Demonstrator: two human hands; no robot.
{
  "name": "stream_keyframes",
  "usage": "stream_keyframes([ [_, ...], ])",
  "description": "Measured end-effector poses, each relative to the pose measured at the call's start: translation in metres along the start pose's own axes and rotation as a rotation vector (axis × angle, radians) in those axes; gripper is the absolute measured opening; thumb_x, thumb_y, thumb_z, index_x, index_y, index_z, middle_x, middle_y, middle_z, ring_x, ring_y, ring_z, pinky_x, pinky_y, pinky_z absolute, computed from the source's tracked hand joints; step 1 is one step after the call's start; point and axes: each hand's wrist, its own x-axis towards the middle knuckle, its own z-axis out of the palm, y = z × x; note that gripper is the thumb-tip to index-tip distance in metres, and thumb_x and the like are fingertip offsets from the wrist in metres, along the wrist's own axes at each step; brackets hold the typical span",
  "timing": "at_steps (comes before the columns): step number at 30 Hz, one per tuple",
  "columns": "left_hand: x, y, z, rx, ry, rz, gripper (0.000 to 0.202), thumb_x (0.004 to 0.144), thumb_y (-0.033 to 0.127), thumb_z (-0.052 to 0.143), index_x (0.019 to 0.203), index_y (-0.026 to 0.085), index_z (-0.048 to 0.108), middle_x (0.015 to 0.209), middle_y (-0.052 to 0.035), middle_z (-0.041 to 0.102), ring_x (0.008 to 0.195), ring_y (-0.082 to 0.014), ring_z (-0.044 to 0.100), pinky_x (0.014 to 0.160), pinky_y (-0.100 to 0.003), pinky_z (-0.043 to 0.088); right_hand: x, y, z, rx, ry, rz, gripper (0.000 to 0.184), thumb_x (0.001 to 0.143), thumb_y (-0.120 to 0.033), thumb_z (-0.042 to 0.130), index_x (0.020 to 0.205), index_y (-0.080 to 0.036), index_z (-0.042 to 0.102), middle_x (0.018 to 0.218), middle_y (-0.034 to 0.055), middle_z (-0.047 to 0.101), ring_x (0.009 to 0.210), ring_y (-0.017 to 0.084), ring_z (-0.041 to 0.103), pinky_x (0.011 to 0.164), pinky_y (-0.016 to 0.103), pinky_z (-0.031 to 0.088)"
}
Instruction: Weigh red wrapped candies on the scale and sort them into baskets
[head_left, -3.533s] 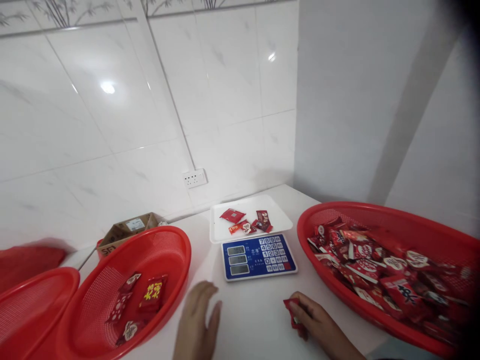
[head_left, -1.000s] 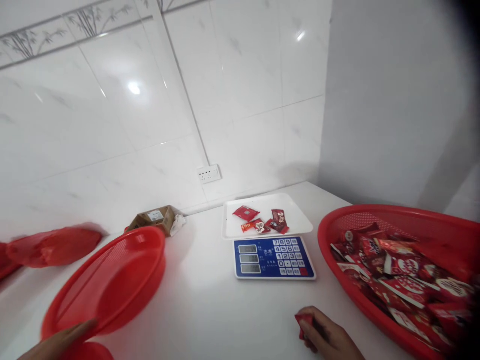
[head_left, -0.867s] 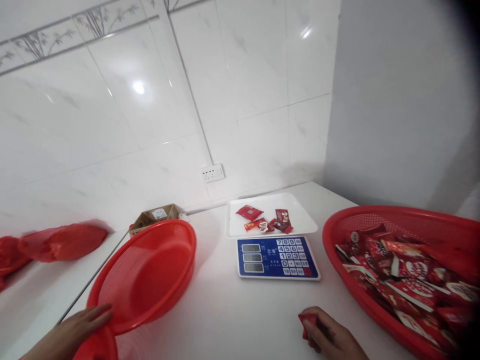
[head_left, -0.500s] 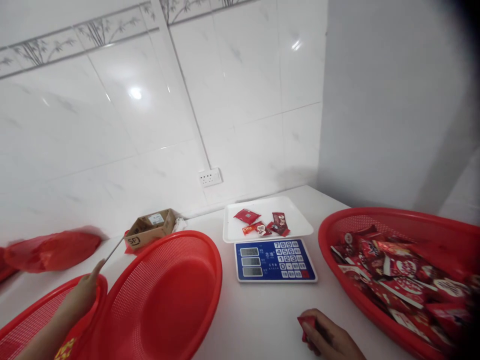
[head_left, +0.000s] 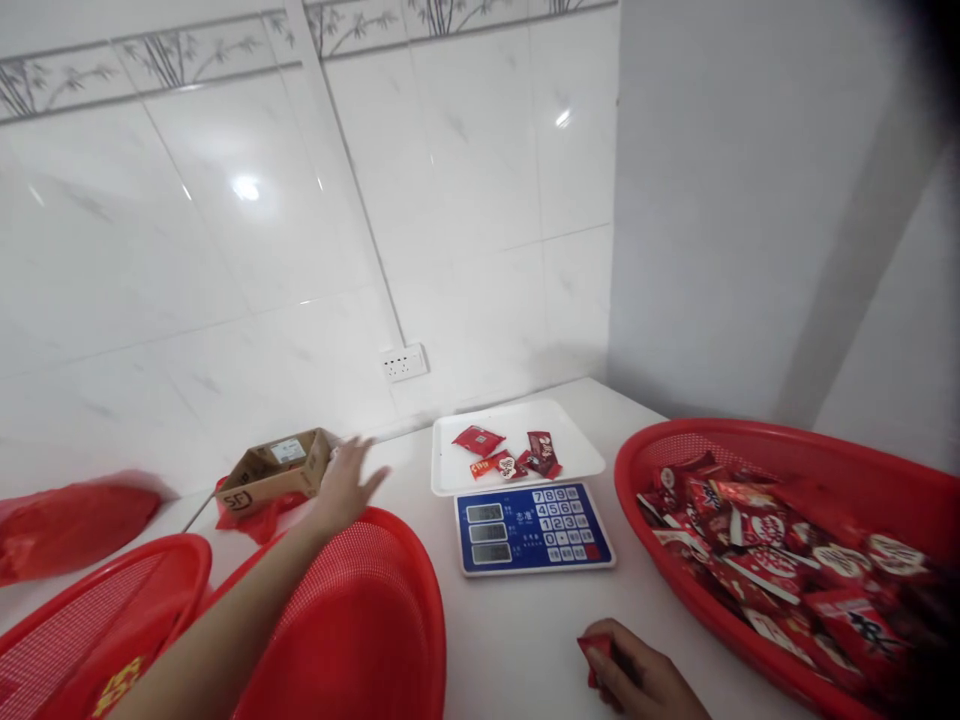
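Movement on the left: the left hand (head_left: 349, 490) had just been swung from the left basket (head_left: 196, 548) and was now poised, fingers spread and nothing seen in it, above the far rim of the middle basket (head_left: 433, 600), near the cardboard box (head_left: 259, 487). So the handling, it seemed, was left to the right hand (head_left: 641, 672), where the red packet (head_left: 592, 652) was pinched as before, on the near side of the blue scale (head_left: 525, 535). The packets (head_left: 480, 440) on the white tray (head_left: 577, 457) had been left unshifted. Much of the middle basket was hidden by the left forearm (head_left: 244, 605); yellow lettering (head_left: 116, 688) was cut off below, the scale's readouts could not be made out, and the right basket (head_left: 750, 432) was swallowed by shadow at its outer end.
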Motion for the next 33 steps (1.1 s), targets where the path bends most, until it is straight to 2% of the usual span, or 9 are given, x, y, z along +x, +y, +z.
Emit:
stream_keyframes([
  [3,0.028,0.065,0.034,-0.051,-0.209,0.277,0.062,0.081,0.051,0.041,0.135,0.027,0.023,0.147,-0.0047,0.016,0.133,-0.0216,0.011,0.105,-0.036,0.020,-0.001,-0.002,0.000,0.029,0.015,0.010,0.041,0.078,-0.059,0.042,0.074,-0.019,0.052,0.061,-0.0023,0.049,0.056,0.013,0.046,0.054,0.023,0.038],
  [7,0.070,0.112,0.063,-0.044,-0.413,0.395,0.086,0.067,0.059,0.056,0.137,0.027,0.018,0.146,-0.0103,0.015,0.131,-0.0354,0.010,0.101,-0.050,0.023,-0.001,-0.001,-0.001,0.085,0.032,0.014,0.044,0.075,-0.063,0.043,0.072,-0.020,0.050,0.060,-0.0024,0.049,0.055,0.013,0.046,0.054,0.023,0.038],
  [10,0.102,0.120,0.070,-0.011,-0.518,0.432,0.085,0.059,0.056,0.066,0.132,0.030,0.030,0.142,-0.0107,0.028,0.125,-0.0368,0.028,0.096,-0.049,0.032,0.001,0.002,-0.002,0.121,0.043,0.020,0.045,0.075,-0.064,0.044,0.071,-0.019,0.049,0.060,-0.0024,0.050,0.054,0.012,0.046,0.053,0.023,0.039],
  [13,0.118,0.122,0.070,0.023,-0.534,0.448,0.062,0.072,0.046,0.062,0.126,0.025,0.040,0.129,-0.0099,0.044,0.111,-0.0282,0.047,0.090,-0.046,0.040,0.002,0.004,-0.002,0.168,0.039,0.011,0.047,0.073,-0.066,0.044,0.071,-0.019,0.048,0.059,-0.0028,0.049,0.053,0.011,0.046,0.052,0.022,0.038],
  [16,0.115,0.123,0.073,0.051,-0.460,0.405,0.036,0.084,0.034,0.051,0.117,0.019,0.047,0.117,-0.0083,0.052,0.101,-0.0226,0.053,0.086,-0.046,0.042,0.003,0.004,-0.001,0.201,0.067,0.002,0.048,0.072,-0.067,0.045,0.071,-0.018,0.047,0.058,-0.0033,0.048,0.053,0.011,0.046,0.051,0.022,0.037],
  [22,0.094,0.119,0.079,-0.006,-0.304,0.263,0.026,0.084,0.031,0.050,0.106,0.017,0.053,0.110,-0.0067,0.055,0.095,-0.0199,0.055,0.081,-0.042,0.046,0.001,0.003,-0.002,0.199,0.073,-0.001,0.048,0.073,-0.067,0.044,0.071,-0.019,0.047,0.059,-0.0032,0.049,0.053,0.011,0.047,0.051,0.022,0.038],
  [27,0.086,0.105,0.055,-0.159,-0.221,0.170,0.022,0.085,0.028,0.049,0.101,0.016,0.056,0.103,-0.0059,0.059,0.092,-0.0192,0.056,0.081,-0.039,0.045,0.001,0.004,-0.004,0.172,0.037,-0.009,0.046,0.074,-0.065,0.043,0.073,-0.019,0.047,0.061,-0.0028,0.050,0.055,0.012,0.047,0.053,0.023,0.039],
  [30,0.065,0.088,0.021,-0.282,-0.245,0.167,0.024,0.082,0.018,0.047,0.104,0.015,0.056,0.096,-0.0041,0.063,0.086,-0.0185,0.057,0.073,-0.031,0.045,0.000,0.006,-0.004,0.168,0.029,-0.028,0.044,0.077,-0.062,0.043,0.074,-0.018,0.048,0.062,-0.0024,0.051,0.056,0.012,0.047,0.054,0.023,0.039],
  [33,0.029,0.066,-0.018,-0.372,-0.351,0.188,0.026,0.075,0.016,0.049,0.098,0.015,0.060,0.078,-0.0008,0.064,0.073,-0.0171,0.058,0.061,-0.025,0.044,-0.001,0.005,-0.005,0.162,0.026,-0.028,0.043,0.078,-0.060,0.043,0.073,-0.018,0.048,0.062,-0.0024,0.050,0.056,0.012,0.046,0.054,0.024,0.039],
])
